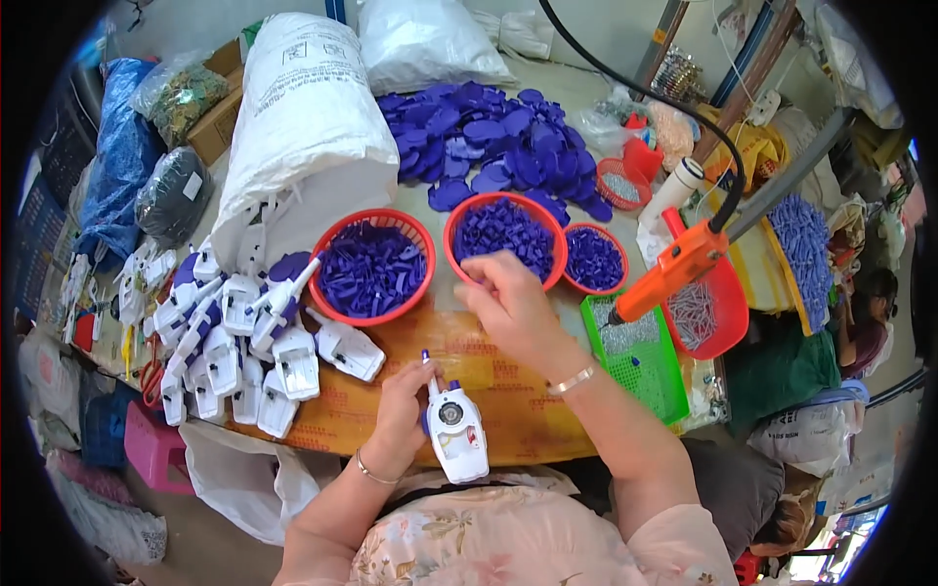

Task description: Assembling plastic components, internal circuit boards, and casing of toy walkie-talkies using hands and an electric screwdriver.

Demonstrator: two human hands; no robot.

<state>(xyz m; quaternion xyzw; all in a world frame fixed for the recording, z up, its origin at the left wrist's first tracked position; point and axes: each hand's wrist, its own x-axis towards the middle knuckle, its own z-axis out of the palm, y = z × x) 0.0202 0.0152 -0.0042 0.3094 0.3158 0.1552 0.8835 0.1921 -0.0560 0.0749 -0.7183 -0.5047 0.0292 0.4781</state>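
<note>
My left hand is closed round a white plastic toy walkie-talkie shell near the table's front edge. The shell has a stubby antenna, purple bits at its top and a dark round part in its face. My right hand hangs over the near rim of the middle red basket, which holds small purple plastic parts. Its fingers are curled together; whatever they pinch is hidden. To the left lies a heap of similar white shells, several with purple pieces fitted.
Another red basket and a smaller one hold purple parts. Flat purple pieces are heaped behind. An orange electric screwdriver hangs at the right over a green tray and a red scoop of screws. A white sack lies back left.
</note>
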